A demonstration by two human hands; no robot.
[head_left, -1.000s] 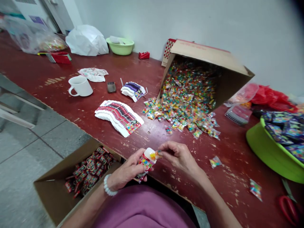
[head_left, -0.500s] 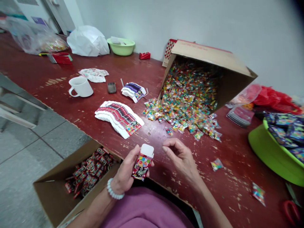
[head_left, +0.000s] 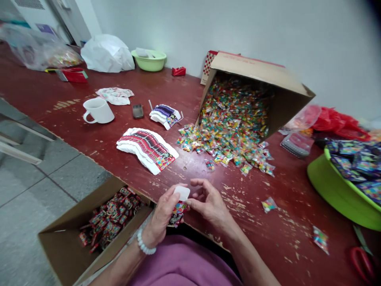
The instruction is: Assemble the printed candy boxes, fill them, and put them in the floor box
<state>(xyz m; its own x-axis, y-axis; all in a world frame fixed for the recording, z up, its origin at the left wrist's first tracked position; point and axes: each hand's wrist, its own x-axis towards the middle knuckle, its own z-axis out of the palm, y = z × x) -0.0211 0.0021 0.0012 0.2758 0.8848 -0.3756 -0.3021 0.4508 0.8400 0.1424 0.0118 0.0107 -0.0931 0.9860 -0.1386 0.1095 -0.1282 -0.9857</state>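
Red carton (head_left: 178,211), flap unclosed, gripped by the left hand (head_left: 163,209); right hand (head_left: 208,202) loosely spread, thumb seemingly touching it; made-up cartons (head_left: 114,216) piled below, flat cartons (head_left: 147,147) left.

A long red-brown table (head_left: 250,198), its paint scuffed and chipped, runs along the wall. On it, a tipped cardboard box (head_left: 247,65) spills small candy packets (head_left: 226,147) onto the surface. Left of the spill lie two fanned stacks, one purple (head_left: 165,116), one red and black (head_left: 147,149), then a white mug (head_left: 99,111) and a crumpled cloth (head_left: 116,96). A bright green basin (head_left: 330,190) and red-handled scissors (head_left: 361,262) sit at the right; a pale green basin (head_left: 150,63) and white bag (head_left: 107,53) stand farther back.
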